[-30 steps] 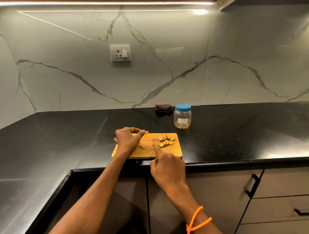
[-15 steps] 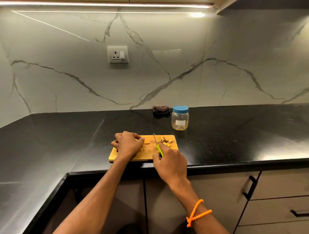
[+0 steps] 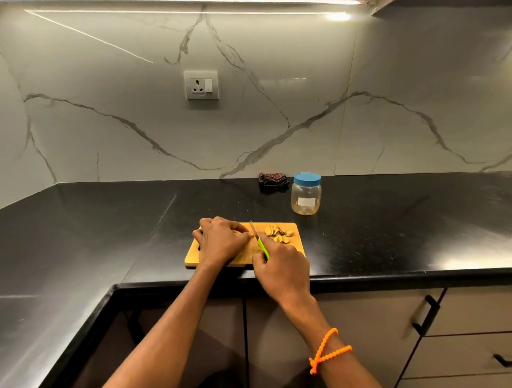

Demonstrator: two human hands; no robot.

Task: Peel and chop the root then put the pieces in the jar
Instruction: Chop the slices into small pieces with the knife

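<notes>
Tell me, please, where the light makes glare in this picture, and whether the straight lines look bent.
Head view: a light strip along the top gives glare on the marble wall and bright patches on the black counter; the wide lens bends the counter edge and wall seams; the cutting board stays readable.

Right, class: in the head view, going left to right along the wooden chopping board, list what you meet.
Left hand holding the root → knife → pile of cut slices; the right hand grips the knife's green handle nearer the board's front edge.
</notes>
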